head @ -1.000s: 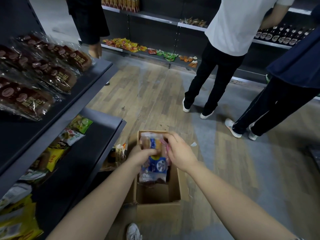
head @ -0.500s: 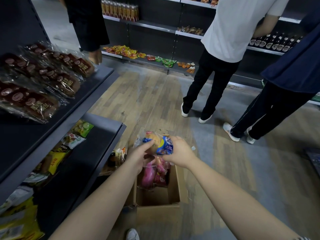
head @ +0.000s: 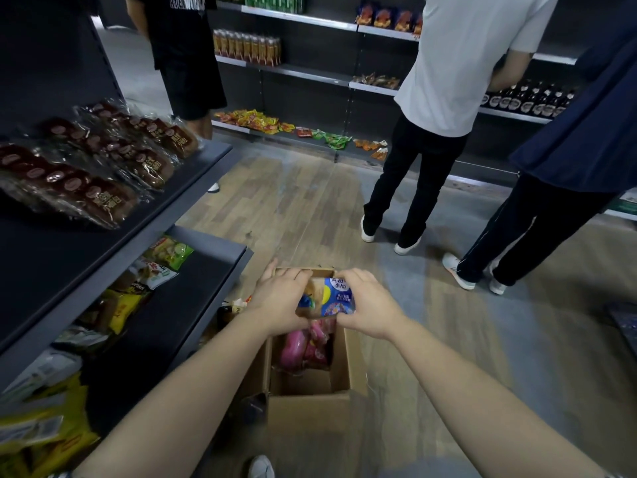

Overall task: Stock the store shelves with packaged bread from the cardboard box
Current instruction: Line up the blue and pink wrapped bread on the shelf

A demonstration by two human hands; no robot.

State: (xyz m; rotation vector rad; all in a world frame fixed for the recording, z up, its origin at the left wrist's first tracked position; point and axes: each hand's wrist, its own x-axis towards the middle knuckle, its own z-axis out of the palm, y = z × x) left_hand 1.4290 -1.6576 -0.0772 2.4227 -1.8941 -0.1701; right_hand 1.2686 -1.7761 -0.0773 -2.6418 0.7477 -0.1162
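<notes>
- Cardboard box (head: 306,412): open, on floor (head: 310,201).
- Blue bread pack (head: 336,298): above box, gripped by left hand (head: 279,301) and right hand (head: 368,308).
- Pink packs (head: 303,350): inside box.

On upper shelf (head: 51,243), in overlapping rows: brown bread packs (head: 103,160) in clear wrap. On lower shelf (head: 193,298), along the back: snack bags (head: 165,253), green, white and yellow. On wood-plank floor (head: 303,208), just beside the lower shelf, standing open: cardboard box (head: 310,412).

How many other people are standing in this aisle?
3: one in black, far left; one in white, at the back shelf; one in navy, right edge. Others may be hidden.
</notes>
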